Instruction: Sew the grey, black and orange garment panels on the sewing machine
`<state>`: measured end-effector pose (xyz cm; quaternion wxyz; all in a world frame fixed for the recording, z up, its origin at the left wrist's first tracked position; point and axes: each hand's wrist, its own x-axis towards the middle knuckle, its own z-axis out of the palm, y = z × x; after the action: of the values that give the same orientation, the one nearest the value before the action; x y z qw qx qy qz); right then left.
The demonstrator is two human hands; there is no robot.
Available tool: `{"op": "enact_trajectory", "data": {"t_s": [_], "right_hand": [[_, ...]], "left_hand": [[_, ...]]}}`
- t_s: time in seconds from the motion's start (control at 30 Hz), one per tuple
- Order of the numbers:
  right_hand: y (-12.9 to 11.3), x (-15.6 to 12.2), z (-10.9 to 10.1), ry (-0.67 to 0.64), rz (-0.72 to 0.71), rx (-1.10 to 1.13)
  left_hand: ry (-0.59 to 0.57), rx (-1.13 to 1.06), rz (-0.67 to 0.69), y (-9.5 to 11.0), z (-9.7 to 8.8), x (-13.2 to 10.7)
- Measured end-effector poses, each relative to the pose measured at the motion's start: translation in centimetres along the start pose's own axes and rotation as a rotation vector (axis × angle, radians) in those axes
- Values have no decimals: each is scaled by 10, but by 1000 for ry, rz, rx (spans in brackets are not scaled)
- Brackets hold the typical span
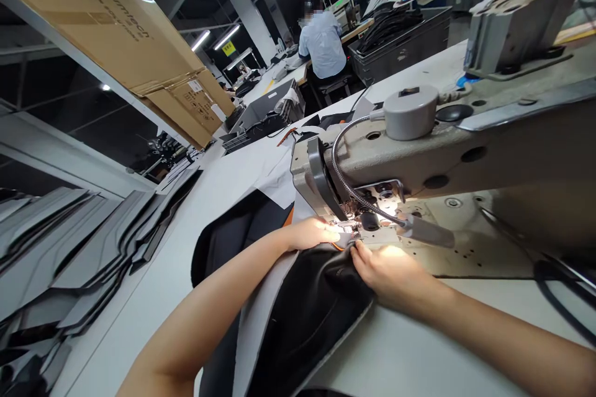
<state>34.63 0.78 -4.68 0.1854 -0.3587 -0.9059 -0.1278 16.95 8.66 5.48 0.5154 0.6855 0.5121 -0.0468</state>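
Observation:
A sewing machine (447, 149) stands to the right, its lamp lighting the needle area. Black fabric (311, 316) with a pale grey backing hangs from the needle plate toward me over the white table. My left hand (310, 233) is closed on the fabric's edge just left of the presser foot, where a thin orange strip shows. Close to the needle on the near side, my right hand (384, 267) pinches the bunched top of the black fabric. The needle tip and the fabric under the foot are too small to make out.
Stacks of grey-and-black panels (93, 236) line the left. Cardboard boxes (116, 31) rest on a shelf above. A flexible-neck lamp (426, 231) juts out beside the needle. Farther back are a grey crate (274, 105), a black bin (400, 43) and a seated person (323, 43).

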Motion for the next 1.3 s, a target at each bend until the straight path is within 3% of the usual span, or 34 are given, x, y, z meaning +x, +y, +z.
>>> {"op": "enact_trajectory", "data": {"t_s": [0.1,0.27,0.67,0.9,1.17,1.3], "right_hand": [[-8,-11,2,-23,17,-3],[-11,-12,5,-81,91,42],[-5,-1,-3,-275,164,118],[-6,-4,-3,-152,78,43],[-9,-8,9,-71,149,61],[-6,-6,13,-53,143,14]], "left_hand": [[-1,110,-34,8,6,-3],[18,150,135,18,16,-5],[163,354,211,14,31,-3],[180,830,123,27,43,-23],[260,400,195,16,40,-6],[318,345,259,8,41,1]]}}
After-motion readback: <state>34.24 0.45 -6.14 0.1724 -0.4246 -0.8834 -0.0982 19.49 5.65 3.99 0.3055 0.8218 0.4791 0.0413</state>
